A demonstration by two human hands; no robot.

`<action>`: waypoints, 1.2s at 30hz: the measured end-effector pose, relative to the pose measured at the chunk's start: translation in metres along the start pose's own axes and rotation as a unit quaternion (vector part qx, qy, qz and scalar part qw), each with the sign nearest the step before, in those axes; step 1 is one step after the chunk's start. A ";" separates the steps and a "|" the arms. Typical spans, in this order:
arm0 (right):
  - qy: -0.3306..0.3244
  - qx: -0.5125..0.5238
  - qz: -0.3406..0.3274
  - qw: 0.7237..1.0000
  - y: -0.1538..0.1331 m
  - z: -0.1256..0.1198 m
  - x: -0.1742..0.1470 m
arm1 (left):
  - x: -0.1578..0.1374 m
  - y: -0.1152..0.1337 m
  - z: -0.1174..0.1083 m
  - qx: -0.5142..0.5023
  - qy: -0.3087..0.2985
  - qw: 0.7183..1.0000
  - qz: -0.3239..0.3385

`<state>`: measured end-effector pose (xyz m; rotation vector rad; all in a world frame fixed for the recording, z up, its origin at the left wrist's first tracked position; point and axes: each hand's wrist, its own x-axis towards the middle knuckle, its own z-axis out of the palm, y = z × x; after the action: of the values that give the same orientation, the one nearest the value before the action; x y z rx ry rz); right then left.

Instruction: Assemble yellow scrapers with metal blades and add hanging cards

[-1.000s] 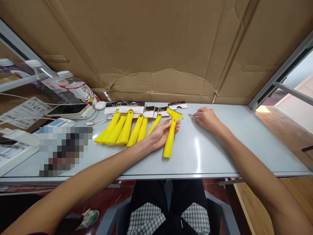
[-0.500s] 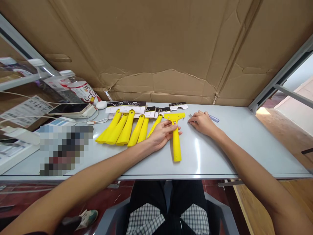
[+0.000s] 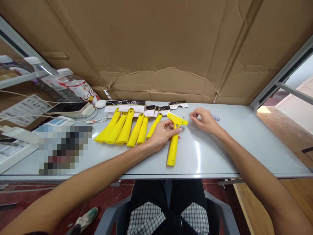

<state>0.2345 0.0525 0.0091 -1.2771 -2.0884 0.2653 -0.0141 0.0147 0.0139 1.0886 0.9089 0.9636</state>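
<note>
My left hand [image 3: 162,135] is closed around the neck of a yellow scraper [image 3: 173,148], just below its wide head. The scraper's handle points toward the table's front edge, and its head slopes down to the right. Beside the head's right end is my right hand [image 3: 204,120], thumb and fingertips pinched together; what they hold is too small to make out. A few tiny dark bits [image 3: 184,117] lie between the scraper head and those fingertips. Behind my right hand, a tool with a clear bluish handle [image 3: 215,117] is partly hidden.
Left of my hands lie several yellow handles [image 3: 124,130] with black-and-white header cards [image 3: 132,107]. Farther left are a phone [image 3: 69,107], white cables, bottles [image 3: 77,85] and a blurred patch. A cardboard sheet [image 3: 156,49] stands along the back of the grey table [image 3: 244,140].
The scraper has tilted, its head turning clockwise and its handle end swinging left. My right hand has lifted slightly and turned, its fingertips still near the scraper head.
</note>
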 end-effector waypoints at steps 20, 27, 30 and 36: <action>0.068 0.070 -0.074 0.993 -0.027 0.023 -0.005 | 0.003 -0.005 -0.002 -0.002 -0.005 1.000 0.005; 0.056 0.047 -0.086 0.994 -0.028 0.020 -0.005 | 0.003 -0.005 -0.002 -0.006 -0.007 1.000 0.010; 0.057 0.047 -0.097 0.993 -0.027 0.020 -0.006 | 0.003 -0.004 -0.002 -0.005 -0.007 1.000 0.009; 0.051 0.029 -0.101 0.993 -0.025 0.018 -0.006 | 0.002 -0.004 -0.001 -0.008 -0.004 1.000 0.007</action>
<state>0.2071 0.0376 0.0047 -1.0140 -2.0870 0.1651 -0.0140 0.0165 0.0094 1.0850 0.8867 0.9770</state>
